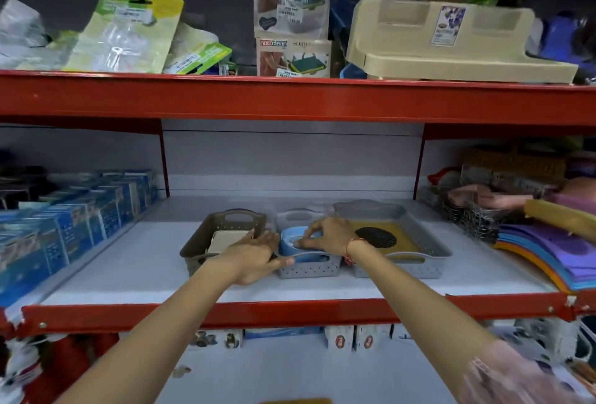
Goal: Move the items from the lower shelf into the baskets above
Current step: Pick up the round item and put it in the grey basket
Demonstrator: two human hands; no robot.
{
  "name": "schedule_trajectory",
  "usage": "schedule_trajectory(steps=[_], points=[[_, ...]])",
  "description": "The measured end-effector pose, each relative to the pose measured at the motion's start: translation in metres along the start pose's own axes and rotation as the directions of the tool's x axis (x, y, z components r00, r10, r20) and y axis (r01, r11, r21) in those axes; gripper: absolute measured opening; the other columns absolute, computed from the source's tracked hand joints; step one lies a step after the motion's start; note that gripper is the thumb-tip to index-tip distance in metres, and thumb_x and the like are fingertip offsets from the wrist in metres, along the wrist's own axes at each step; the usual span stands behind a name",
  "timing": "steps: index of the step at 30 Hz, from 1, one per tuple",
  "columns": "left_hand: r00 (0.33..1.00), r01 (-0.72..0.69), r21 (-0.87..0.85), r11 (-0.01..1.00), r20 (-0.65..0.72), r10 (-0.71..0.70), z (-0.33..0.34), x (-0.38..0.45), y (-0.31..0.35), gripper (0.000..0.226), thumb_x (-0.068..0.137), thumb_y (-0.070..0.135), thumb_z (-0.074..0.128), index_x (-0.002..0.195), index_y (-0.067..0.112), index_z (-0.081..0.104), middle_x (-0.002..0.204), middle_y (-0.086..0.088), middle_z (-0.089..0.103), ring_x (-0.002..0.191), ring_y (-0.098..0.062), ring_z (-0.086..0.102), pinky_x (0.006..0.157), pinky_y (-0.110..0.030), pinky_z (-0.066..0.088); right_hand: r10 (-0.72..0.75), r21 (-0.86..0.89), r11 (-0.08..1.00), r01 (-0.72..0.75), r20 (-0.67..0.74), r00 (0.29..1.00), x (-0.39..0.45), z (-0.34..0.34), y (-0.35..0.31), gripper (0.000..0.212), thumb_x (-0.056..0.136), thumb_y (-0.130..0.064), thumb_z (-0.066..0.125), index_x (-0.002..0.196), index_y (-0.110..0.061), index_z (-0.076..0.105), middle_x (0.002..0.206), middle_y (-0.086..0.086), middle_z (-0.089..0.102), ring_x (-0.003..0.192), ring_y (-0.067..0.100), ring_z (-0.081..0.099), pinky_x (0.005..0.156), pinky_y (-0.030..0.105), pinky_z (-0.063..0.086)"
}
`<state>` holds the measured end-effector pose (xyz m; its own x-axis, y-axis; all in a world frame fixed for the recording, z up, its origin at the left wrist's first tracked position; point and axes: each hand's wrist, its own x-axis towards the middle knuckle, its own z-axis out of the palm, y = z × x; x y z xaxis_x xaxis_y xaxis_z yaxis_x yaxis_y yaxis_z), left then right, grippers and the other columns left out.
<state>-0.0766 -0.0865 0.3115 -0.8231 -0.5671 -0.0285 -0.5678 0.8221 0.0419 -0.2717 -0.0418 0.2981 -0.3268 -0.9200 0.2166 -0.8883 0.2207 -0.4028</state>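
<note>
Three baskets sit in a row on the white shelf (106, 274): a brown basket (193, 250) with a cream box (225, 240) inside, a small grey basket (309, 270) in the middle, and a wide grey tray (429, 250) holding a yellow mat (403, 242) and a black mesh disc (375, 237). The right hand (325, 234) pinches a blue dish (295, 242) lying in the middle basket. The left hand (254, 257) is open, fingers spread, resting against that basket's left edge. Blue boxes (74, 220) crowd the left side, and coloured mats (548, 255) are stacked on the right.
</note>
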Motion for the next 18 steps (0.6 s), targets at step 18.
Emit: schedule_trajectory(steps=[18], points=[[0.533,-0.312,-0.128,0.941,-0.844,0.062,0.046,-0.036,0.014,0.036,0.096,0.022,0.039,0.116,0.007,0.065,0.113,-0.004,0.07,0.106,-0.018,0.062,0.102,-0.03,0.04,-0.108,0.23,0.915,0.33,-0.651,0.751,-0.1,0.018,-0.031,0.026,0.097,-0.024,0.046,0.099,-0.014,0.07,0.097,0.002,0.069,0.094,0.015,0.058,0.082,0.025,0.047]])
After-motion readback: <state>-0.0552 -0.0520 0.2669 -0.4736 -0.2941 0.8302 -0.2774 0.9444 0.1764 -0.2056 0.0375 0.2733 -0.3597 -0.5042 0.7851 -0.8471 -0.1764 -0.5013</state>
